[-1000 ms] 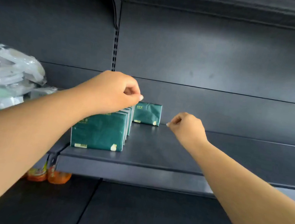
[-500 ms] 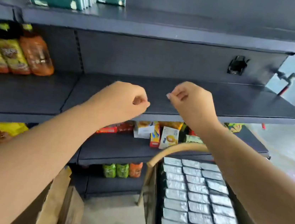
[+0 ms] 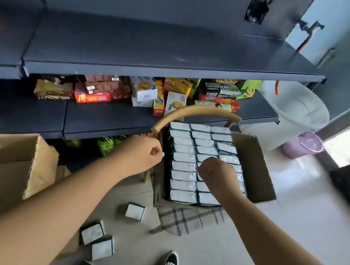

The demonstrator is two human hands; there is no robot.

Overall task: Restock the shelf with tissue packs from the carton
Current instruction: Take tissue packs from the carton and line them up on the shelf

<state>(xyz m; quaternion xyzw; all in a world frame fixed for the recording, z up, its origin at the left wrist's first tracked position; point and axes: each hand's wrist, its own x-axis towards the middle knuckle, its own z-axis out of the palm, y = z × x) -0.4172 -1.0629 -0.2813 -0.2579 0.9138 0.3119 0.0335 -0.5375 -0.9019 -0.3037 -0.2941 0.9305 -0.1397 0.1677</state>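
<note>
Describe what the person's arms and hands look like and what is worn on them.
Both forearms are bare from the frame edge to the wrist: no sleeve shows. The left hand and the right hand wear no glove, and no watch, bracelet or ring is visible on the sides facing the camera. No markings show.

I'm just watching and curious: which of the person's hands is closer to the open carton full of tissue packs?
The right hand. It hangs directly over the packs in the carton, fingers curled, holding nothing. The left hand is just outside the carton's left edge, also empty.
</note>
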